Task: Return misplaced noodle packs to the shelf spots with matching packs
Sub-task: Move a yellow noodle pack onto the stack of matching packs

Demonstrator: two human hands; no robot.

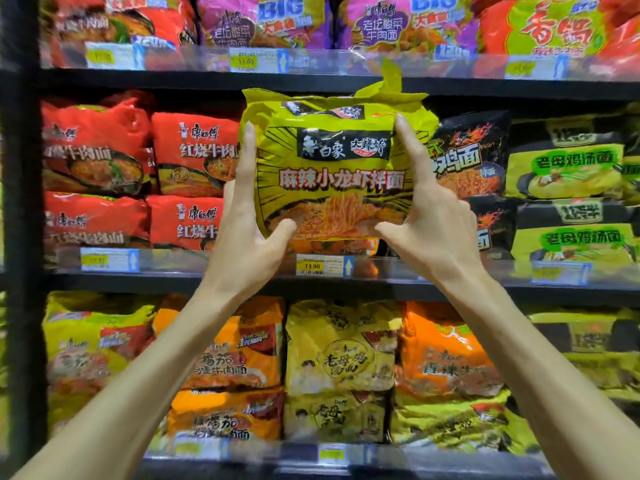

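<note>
both hands (252,216) (426,216) | clasping yellow noodle pack (334,168) between them | middle shelf (207,282)

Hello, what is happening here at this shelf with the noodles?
A person holds a yellow noodle pack with both bare hands, the left hand on its left edge and the right hand on its right edge. The pack is raised in front of the middle shelf, between the red packs and the black packs. Whether it rests on the shelf yet cannot be told.
</note>
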